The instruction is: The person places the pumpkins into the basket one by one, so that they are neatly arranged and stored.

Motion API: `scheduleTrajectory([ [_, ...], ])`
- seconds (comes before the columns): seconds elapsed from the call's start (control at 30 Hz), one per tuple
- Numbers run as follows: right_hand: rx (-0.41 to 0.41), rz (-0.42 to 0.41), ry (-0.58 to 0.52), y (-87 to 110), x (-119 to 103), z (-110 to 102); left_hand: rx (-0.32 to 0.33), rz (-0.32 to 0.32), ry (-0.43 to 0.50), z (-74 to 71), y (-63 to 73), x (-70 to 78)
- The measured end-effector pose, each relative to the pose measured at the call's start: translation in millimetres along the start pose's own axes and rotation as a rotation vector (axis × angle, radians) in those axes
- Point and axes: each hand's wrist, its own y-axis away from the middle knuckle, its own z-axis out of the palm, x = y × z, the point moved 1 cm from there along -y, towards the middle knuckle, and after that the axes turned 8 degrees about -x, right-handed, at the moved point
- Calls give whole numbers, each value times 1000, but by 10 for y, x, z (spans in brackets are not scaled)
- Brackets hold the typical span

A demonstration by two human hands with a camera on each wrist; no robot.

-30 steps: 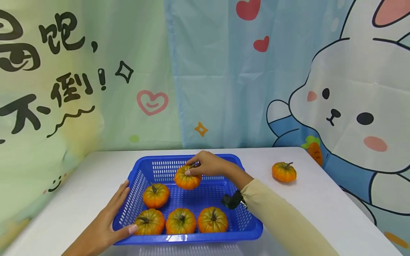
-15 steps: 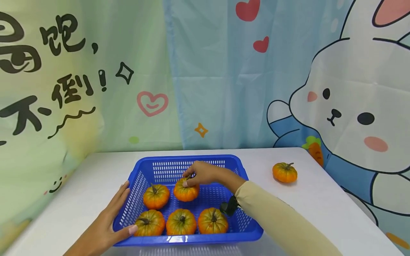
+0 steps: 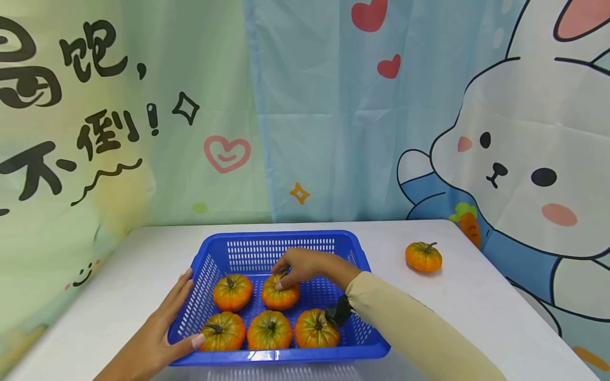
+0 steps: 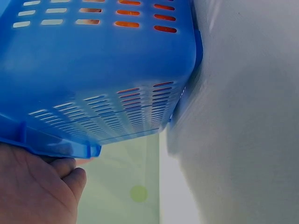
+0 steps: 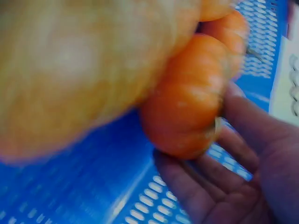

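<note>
A small orange pumpkin (image 3: 280, 297) sits low in the blue basket (image 3: 281, 356), with my right hand (image 3: 302, 265) pinching it from above by thumb and fingers around its stem. In the right wrist view, fingers and thumb flank that pumpkin (image 5: 184, 102). My left hand (image 3: 154, 333) rests along the basket's left side, fingers straight on the outside and thumb over the front left corner. The left wrist view shows its palm (image 4: 39, 186) just under the rim. Several other pumpkins lie in the basket: one back left (image 3: 232, 292), the rest along the front, such as the middle one (image 3: 269, 331).
Another pumpkin (image 3: 423, 257) stands on the white table (image 3: 457, 296), right of the basket. A printed curtain (image 3: 305, 106) hangs behind the table. A blurred pumpkin (image 5: 79, 70) fills much of the right wrist view. A dark object (image 3: 339, 311) is strapped at the right wrist.
My right hand has lowered the pumpkin from near the basket's back wall down and toward me, beside the back left pumpkin. The left hand has stayed in place.
</note>
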Motion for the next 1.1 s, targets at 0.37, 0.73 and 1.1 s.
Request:
scheduleTrajectory([
  [0.37,-48,-16,-10,15,-51,35,-13,-17,15,-2,-5,29],
  [0.73,-26,-28,-57,47,-64,-41,8,6,-9,-3,10,11],
  [1.1,6,-100,-191,175,-108,-155,11,14,-28,-7,7,16],
])
